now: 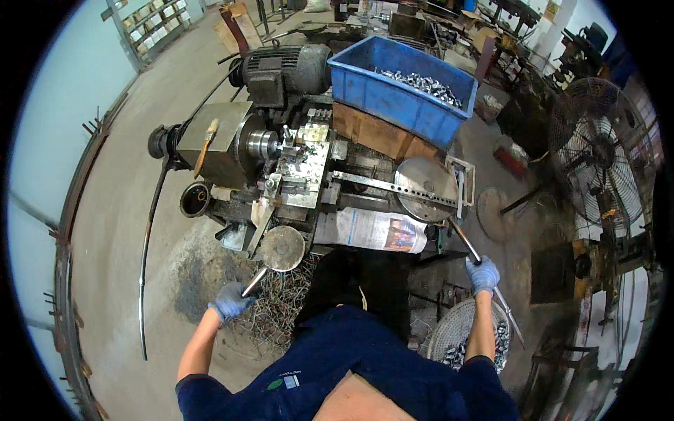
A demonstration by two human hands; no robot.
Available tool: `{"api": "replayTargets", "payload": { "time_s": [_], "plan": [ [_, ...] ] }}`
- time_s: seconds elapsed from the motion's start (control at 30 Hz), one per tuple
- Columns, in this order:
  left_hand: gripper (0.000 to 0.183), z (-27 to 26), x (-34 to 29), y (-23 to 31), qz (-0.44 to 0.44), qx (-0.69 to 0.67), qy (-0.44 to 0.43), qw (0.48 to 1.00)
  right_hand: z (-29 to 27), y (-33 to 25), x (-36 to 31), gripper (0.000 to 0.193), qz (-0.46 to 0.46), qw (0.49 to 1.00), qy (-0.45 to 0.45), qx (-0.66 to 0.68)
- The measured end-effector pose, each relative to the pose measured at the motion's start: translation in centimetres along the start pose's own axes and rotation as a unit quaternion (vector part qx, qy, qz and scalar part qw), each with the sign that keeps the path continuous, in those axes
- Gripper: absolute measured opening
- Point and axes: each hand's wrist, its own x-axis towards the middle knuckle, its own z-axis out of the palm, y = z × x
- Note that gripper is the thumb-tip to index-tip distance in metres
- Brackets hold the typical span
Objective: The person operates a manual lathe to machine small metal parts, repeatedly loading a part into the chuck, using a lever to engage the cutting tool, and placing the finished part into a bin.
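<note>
Can count two gloved hands, left hand (230, 302) and right hand (482, 275); two levers, left lever (254, 282) and right lever (463, 240); and two round metal discs, smaller disc (282, 248) and larger disc (425, 175). Can also tally one motor (284, 70), one blue bin (393, 105), one brush (206, 149), one printed sheet (382, 230), one standing fan (602, 147) and one round basket (449, 328). Cannot number the small metal parts (425, 85) in bin and basket or the tangled metal shavings (277, 309): far too many.
</note>
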Motion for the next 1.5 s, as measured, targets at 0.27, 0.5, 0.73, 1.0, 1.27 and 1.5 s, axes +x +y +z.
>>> {"api": "replayTargets", "payload": {
  "time_s": [0.27, 0.5, 0.73, 1.0, 1.27, 1.5],
  "plan": [
    [0.030, 0.6, 0.1, -1.7, 0.027, -0.057, -0.002, 0.998, 1.8, -0.4, 1.4, 0.047, -0.039, 0.992, 0.118, -0.009],
    [0.027, 0.7, -0.6, -1.2, -0.013, 0.004, -0.013, 1.000, -2.3, -3.2, 13.2, 0.052, -0.060, 0.985, 0.119, -0.110],
    [0.049, -2.3, 0.8, -0.9, -0.010, -0.061, -0.196, 0.979, 0.2, -9.3, 16.0, 0.076, -0.152, 0.972, 0.159, -0.088],
    [0.056, -4.3, 10.8, -19.2, -0.120, -0.082, 0.198, 0.969, 4.3, -3.5, 4.3, 0.072, -0.193, 0.969, 0.153, 0.036],
    [0.045, -5.3, 18.1, -18.0, -0.179, 0.173, 0.107, 0.962, 6.6, -0.4, -2.4, 0.046, -0.089, 0.988, 0.037, 0.124],
    [0.037, 4.0, 20.8, -20.4, -0.230, 0.063, 0.270, 0.933, 4.7, -2.0, -2.7, 0.033, -0.118, 0.975, 0.009, 0.187]
  ]
}}
